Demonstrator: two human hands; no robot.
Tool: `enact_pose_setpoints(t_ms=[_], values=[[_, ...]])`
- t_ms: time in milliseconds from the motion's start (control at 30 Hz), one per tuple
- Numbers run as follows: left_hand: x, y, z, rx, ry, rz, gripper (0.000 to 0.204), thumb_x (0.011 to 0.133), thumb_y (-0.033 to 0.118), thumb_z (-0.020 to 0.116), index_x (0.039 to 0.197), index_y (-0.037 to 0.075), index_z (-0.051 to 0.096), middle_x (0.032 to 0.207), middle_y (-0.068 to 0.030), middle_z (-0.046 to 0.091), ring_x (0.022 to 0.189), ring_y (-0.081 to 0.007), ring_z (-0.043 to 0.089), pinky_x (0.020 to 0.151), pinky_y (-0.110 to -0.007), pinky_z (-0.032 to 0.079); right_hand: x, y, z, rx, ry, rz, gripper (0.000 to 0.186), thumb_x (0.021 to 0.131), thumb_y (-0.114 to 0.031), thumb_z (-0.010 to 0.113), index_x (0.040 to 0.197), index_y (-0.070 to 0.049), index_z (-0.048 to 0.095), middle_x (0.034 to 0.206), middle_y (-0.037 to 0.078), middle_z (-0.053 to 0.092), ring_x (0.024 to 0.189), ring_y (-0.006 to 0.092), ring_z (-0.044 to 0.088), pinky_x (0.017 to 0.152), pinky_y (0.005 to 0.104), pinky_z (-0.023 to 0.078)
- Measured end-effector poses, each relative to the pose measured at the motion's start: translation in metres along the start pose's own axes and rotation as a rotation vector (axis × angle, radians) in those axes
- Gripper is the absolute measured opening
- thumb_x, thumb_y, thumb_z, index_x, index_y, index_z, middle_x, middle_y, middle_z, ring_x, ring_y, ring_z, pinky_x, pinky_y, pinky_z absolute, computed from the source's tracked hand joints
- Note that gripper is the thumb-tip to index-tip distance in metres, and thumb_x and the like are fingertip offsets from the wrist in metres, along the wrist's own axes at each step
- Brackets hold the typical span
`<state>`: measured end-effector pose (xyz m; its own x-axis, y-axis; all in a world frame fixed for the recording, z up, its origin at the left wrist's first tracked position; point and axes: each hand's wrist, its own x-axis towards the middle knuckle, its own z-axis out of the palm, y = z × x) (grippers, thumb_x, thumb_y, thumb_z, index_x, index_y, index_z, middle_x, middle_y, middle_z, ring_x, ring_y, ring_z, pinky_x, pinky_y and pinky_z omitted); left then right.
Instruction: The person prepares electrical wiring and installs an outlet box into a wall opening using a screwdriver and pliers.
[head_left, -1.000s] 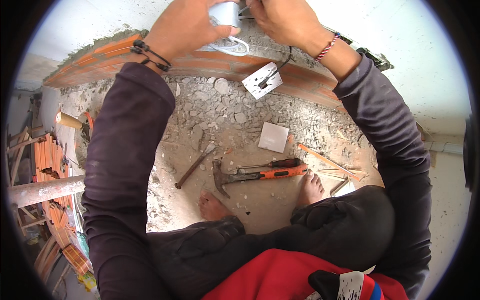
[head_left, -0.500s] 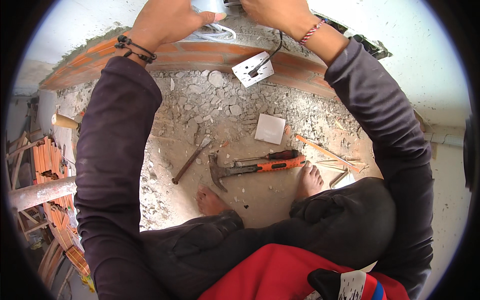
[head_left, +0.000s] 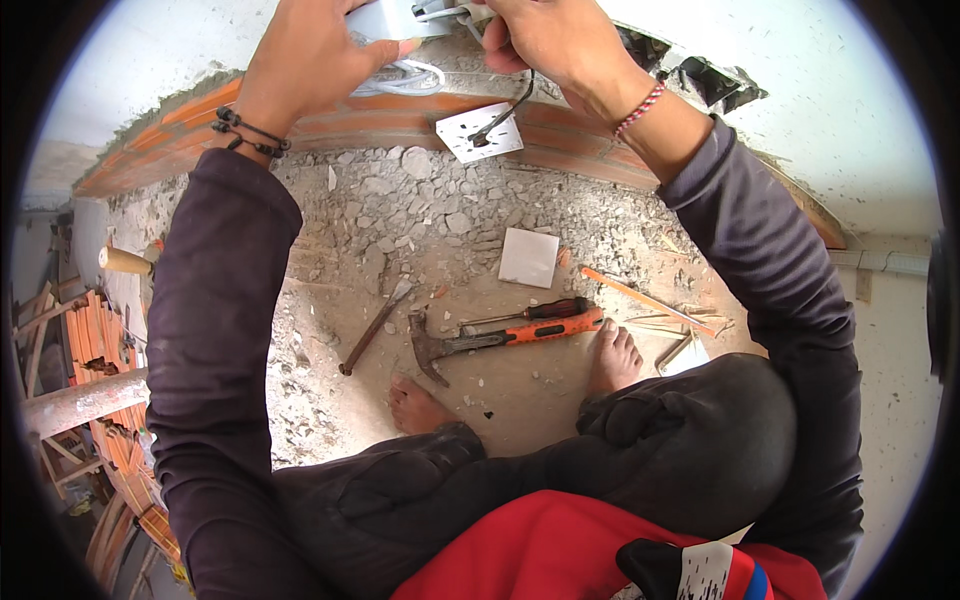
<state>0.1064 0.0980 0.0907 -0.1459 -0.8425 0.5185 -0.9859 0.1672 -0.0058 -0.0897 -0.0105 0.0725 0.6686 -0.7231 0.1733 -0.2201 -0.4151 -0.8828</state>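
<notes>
At the top edge my left hand (head_left: 325, 50) is closed around a white plastic box (head_left: 392, 20), thumb along its lower side. A coil of white cable (head_left: 405, 80) hangs just below the box. My right hand (head_left: 565, 45) is beside it, fingers curled on a short white cable (head_left: 440, 13) at the box's right side; the top edge cuts off part of this grip. Beneath my hands a white perforated plate (head_left: 465, 145) leans against the brick course, with a black cable (head_left: 518, 103) running up from it towards my right hand.
Broken rubble (head_left: 400, 200) covers the floor by the brick course (head_left: 340, 128). A claw hammer (head_left: 500, 335), a screwdriver (head_left: 530, 312), a chisel (head_left: 375, 328) and a white square tile (head_left: 528, 258) lie near my feet. Wall openings (head_left: 715, 83) are at upper right; stacked bricks (head_left: 105, 350) stand left.
Both hands sit slightly lower in view, and more of the white box shows. My right hand has turned, its curled fingers now visible. The perforated plate appears further left as the view shifts.
</notes>
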Motion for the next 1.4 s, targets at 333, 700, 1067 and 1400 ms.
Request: enact_pose_setpoints(t_ms=[333,700,1067,1400], values=[[-0.013,-0.013,0.012,-0.095,-0.049,-0.073,0.05,0.078,0.031,0.082,0.121,0.007,0.07,0.098,-0.0172,0.074,0.084,-0.0278,0.073,0.079,-0.035,0.055,0.004,0.02,0.012,-0.018,0.051,0.043,0.038,0.098,-0.023,0.043,0.081,0.004,0.065,0.068,0.019,0.067,0.066,0.0295,0.066,0.067,0.0391,0.054],[-0.002,-0.01,0.005,-0.032,0.073,-0.007,0.045,0.069,0.025,0.081,0.102,-0.004,0.069,0.09,-0.0241,0.069,0.084,-0.0413,0.066,0.079,-0.044,0.052,-0.01,0.039,-0.031,0.3,-0.435,-0.351,0.01,0.083,-0.01,0.066,0.089,-0.002,0.067,0.093,0.011,0.067,0.092,0.0237,0.067,0.086,0.0374,0.051],[0.016,-0.016,-0.013,-0.166,-0.123,-0.023,0.041,0.069,0.022,0.08,0.1,-0.003,0.07,0.095,-0.0229,0.07,0.091,-0.0397,0.066,0.082,-0.042,0.052,0.021,-0.02,-0.002,-0.538,-0.454,-0.51,0.048,0.066,-0.01,0.081,0.105,0.0,0.055,0.107,0.021,0.054,0.105,0.0364,0.054,0.089,0.0416,0.048],[-0.05,0.007,-0.005,-0.032,0.177,-0.016,0.034,0.07,0.017,0.08,0.098,0.001,0.07,0.094,-0.018,0.067,0.093,-0.0368,0.064,0.083,-0.044,0.05,0.04,0.003,0.01,-0.597,-0.323,-0.481,0.059,0.062,-0.013,0.081,0.111,0.008,0.056,0.103,0.03,0.066,0.101,0.0404,0.066,0.086,0.0421,0.054]])
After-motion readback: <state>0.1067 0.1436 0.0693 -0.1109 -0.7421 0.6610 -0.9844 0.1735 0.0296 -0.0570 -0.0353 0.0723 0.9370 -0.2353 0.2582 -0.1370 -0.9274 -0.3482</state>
